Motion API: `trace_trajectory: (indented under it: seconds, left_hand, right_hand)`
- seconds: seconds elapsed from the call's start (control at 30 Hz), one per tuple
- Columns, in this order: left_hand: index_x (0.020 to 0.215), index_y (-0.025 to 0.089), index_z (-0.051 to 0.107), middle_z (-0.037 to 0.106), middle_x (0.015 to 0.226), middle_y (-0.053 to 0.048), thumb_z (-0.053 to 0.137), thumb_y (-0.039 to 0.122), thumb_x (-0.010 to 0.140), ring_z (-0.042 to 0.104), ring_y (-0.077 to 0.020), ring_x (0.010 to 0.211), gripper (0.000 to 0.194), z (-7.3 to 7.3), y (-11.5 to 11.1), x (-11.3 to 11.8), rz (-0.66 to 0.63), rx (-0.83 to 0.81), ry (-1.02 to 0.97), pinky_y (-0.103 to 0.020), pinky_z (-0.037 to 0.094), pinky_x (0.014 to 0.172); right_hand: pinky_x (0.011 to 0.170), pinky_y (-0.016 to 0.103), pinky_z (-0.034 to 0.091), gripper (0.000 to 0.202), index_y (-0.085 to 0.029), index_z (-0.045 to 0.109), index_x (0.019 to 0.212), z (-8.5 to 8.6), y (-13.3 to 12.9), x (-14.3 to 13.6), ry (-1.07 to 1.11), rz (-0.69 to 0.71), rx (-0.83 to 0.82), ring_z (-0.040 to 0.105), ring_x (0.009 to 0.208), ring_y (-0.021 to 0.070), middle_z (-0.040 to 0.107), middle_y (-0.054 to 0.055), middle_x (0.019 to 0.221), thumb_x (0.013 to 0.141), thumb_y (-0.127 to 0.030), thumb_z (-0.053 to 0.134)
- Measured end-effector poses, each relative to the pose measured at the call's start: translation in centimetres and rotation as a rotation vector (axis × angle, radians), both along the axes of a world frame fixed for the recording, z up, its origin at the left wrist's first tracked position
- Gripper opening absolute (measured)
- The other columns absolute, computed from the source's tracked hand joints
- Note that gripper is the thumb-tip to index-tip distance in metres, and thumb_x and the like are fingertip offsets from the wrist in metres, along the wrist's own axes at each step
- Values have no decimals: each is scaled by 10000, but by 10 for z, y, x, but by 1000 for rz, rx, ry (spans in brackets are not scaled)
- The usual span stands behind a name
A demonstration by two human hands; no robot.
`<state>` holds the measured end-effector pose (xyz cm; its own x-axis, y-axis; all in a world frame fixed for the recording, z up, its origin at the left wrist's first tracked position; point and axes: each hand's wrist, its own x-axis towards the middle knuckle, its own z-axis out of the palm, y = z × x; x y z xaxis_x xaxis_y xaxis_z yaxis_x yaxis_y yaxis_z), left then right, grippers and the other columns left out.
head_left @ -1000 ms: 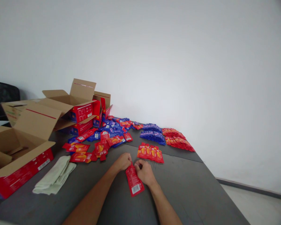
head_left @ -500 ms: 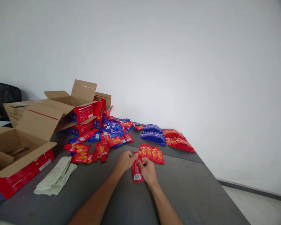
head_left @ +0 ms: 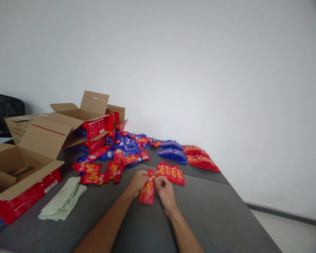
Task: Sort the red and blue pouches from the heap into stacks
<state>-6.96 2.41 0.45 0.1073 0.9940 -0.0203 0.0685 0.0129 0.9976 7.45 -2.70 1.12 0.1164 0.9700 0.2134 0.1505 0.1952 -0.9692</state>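
Observation:
A red sachet [head_left: 146, 192] with orange fruit printing is held front side up above the dark table. My left hand [head_left: 137, 183] is closed on its upper left edge, near the narrow top. My right hand [head_left: 165, 191] has its fingers curled and pinched at the sachet's upper right edge. Just beyond my right hand lies an overlapping row of red sachets [head_left: 171, 173], fronts up. To the left of my hands is a loose heap of red sachets [head_left: 115, 168] and blue sachets [head_left: 128, 143], lying at mixed angles.
Neat overlapping rows of blue sachets [head_left: 172, 154] and red sachets [head_left: 201, 160] lie along the wall. Open cardboard boxes [head_left: 94, 128] stand at the left, with another open box [head_left: 28, 189] closer in. A folded pale cloth [head_left: 63, 200] lies beside it on the table [head_left: 213, 218].
The sachet between my hands has turned over, from barcode side up to printed front up, and shifted slightly left. My left hand has moved a little left with it.

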Motion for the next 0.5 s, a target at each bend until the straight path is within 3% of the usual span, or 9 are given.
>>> trace_trajectory:
  seconds: [0.1, 0.23, 0.37, 0.5]
  left_hand:
    - [634, 155, 582, 559, 568, 22, 595, 298, 668, 487, -105, 520, 148, 4, -6, 3, -84, -31, -84, -221, 345, 508]
    - [667, 142, 603, 571, 588, 14, 655, 418, 677, 514, -118, 558, 280, 9, -11, 7, -127, 1, -45, -226, 358, 532]
    - [616, 152, 557, 535, 567, 30, 656, 436, 684, 455, -96, 524, 309, 12, -11, 11, -48, 54, 29, -220, 317, 499]
    - [584, 171, 510, 490, 541, 45, 633, 418, 706, 421, -89, 511, 302, 10, -6, 9, 65, 91, 84, -215, 290, 481]
  right_hand:
    - [635, 248, 440, 445, -164, 671, 903, -6, 2, 2, 75, 26, -43, 564, 685, 158, 649, 21, 759, 785, -591, 636]
    - [591, 246, 418, 442, -162, 670, 786, -10, 2, 4, 70, 18, -68, 553, 626, 150, 650, 11, 701, 767, -603, 652]
    - [594, 244, 420, 419, -167, 658, 759, -9, 1, 2, 98, 7, -62, 552, 616, 142, 647, 5, 691, 752, -585, 681]
    - [551, 231, 391, 432, -168, 658, 780, -6, -2, 4, 96, 82, -114, 530, 589, 130, 636, 4, 683, 780, -599, 638]
